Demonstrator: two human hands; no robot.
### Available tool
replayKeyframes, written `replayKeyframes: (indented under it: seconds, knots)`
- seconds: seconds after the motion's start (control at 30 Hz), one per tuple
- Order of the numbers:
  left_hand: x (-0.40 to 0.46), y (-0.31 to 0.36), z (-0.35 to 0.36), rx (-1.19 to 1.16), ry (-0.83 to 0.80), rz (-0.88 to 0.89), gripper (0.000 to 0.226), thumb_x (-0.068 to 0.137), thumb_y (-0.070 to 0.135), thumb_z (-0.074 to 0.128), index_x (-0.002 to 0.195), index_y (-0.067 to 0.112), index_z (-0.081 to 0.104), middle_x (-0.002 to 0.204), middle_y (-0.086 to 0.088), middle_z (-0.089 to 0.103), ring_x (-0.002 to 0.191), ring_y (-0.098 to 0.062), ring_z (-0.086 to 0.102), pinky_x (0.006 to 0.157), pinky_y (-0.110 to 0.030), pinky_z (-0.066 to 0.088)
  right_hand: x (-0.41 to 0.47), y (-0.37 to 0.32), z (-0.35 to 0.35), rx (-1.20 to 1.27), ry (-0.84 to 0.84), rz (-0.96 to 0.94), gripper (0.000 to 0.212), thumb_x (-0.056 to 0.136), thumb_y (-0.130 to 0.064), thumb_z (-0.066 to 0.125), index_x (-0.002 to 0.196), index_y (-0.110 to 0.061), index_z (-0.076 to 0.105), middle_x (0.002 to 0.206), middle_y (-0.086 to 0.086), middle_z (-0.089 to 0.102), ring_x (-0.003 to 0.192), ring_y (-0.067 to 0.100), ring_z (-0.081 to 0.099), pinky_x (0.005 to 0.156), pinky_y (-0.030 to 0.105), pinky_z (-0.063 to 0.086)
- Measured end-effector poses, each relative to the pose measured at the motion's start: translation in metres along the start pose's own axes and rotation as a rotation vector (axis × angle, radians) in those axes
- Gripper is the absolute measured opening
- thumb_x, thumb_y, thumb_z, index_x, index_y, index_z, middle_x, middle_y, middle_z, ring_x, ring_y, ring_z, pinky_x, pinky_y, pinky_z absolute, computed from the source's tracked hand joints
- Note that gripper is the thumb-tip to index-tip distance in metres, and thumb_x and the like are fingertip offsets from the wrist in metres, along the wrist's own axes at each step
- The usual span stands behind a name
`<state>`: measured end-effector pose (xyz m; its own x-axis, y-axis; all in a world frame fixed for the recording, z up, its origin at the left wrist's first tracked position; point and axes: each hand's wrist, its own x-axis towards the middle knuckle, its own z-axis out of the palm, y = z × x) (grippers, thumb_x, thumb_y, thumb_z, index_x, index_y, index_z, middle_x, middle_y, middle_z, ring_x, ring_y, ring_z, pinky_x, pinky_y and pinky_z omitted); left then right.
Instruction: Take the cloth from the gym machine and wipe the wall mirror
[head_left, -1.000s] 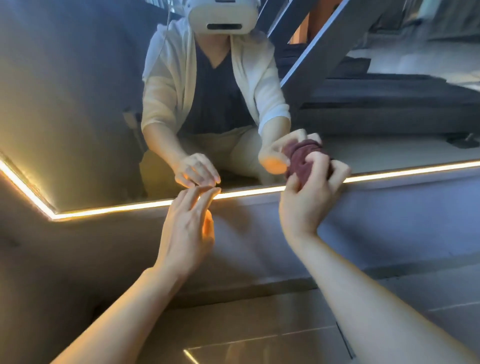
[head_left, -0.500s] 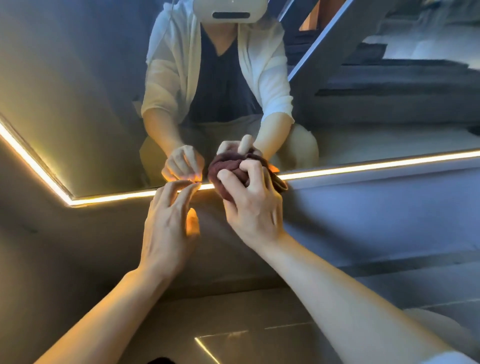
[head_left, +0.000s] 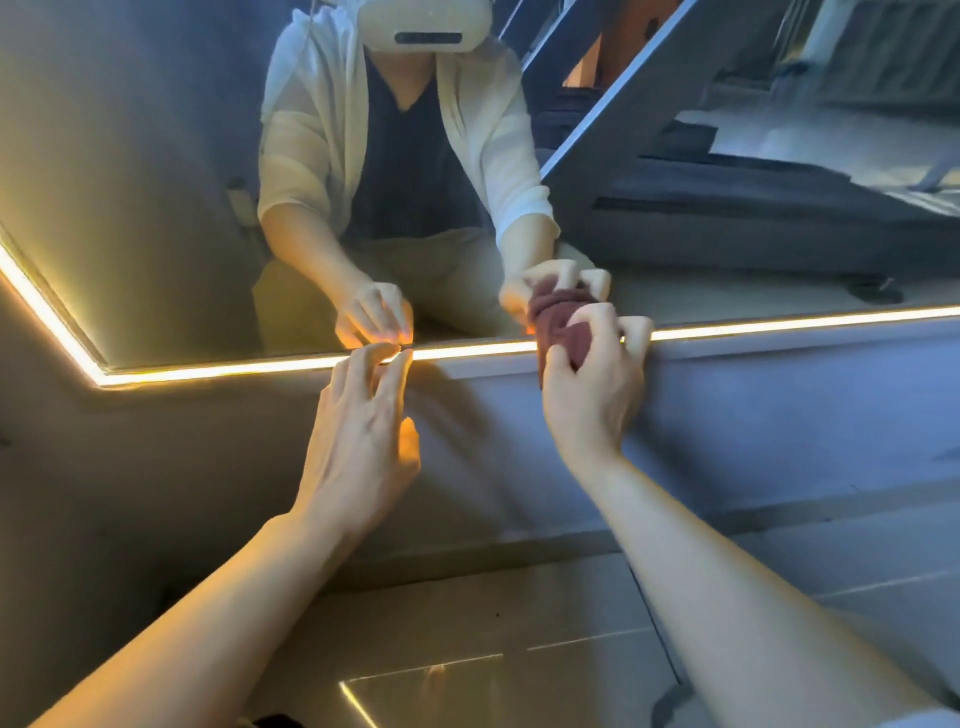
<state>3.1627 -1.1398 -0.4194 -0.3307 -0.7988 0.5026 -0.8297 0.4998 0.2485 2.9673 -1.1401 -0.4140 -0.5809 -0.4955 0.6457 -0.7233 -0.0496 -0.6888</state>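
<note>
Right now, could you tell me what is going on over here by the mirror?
A person is wiping the bottom edge of the wall mirror. Their right hand grips a bunched dark red cloth against the glass, just above the glowing light strip. The left hand holds nothing; its fingertips are at the strip.

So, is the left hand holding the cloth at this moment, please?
No, the right hand grips the cloth; the left hand holds nothing.
</note>
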Motion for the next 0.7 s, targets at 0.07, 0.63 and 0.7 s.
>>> replayKeyframes:
  seconds: [0.07, 0.63, 0.7]
  knots:
    - [0.001, 0.002, 0.000, -0.006, 0.006, -0.018, 0.070, 0.075, -0.007, 0.073, 0.141, -0.001, 0.049, 0.138, -0.021, 0.046, 0.123, -0.039, 0.047, 0.099, -0.051, 0.046, 0.018, 0.012, -0.009, 0.055, 0.213, 0.222, 0.024, 0.080, 0.000, 0.062, 0.103, -0.006, 0.060, 0.117, 0.015, 0.047, 0.101, 0.032, 0.051, 0.073, 0.023, 0.030]
    - [-0.012, -0.004, -0.007, -0.023, -0.007, -0.130, 0.079, 0.075, -0.006, 0.074, 0.146, 0.004, 0.042, 0.144, -0.018, 0.039, 0.126, -0.036, 0.045, 0.098, -0.051, 0.051, -0.042, -0.017, 0.015, 0.110, -0.158, -0.023, 0.036, 0.078, 0.007, 0.072, 0.109, -0.009, 0.062, 0.121, 0.017, 0.048, 0.108, 0.036, 0.058, 0.090, 0.025, 0.045]
    - [-0.015, -0.011, -0.009, -0.011, -0.017, -0.125, 0.085, 0.072, -0.006, 0.077, 0.148, 0.004, 0.040, 0.146, -0.020, 0.037, 0.128, -0.037, 0.044, 0.099, -0.051, 0.050, -0.059, -0.031, 0.023, 0.142, -0.339, -0.101, 0.035, 0.079, 0.003, 0.075, 0.109, -0.011, 0.066, 0.120, 0.012, 0.049, 0.109, 0.029, 0.058, 0.089, 0.020, 0.045]
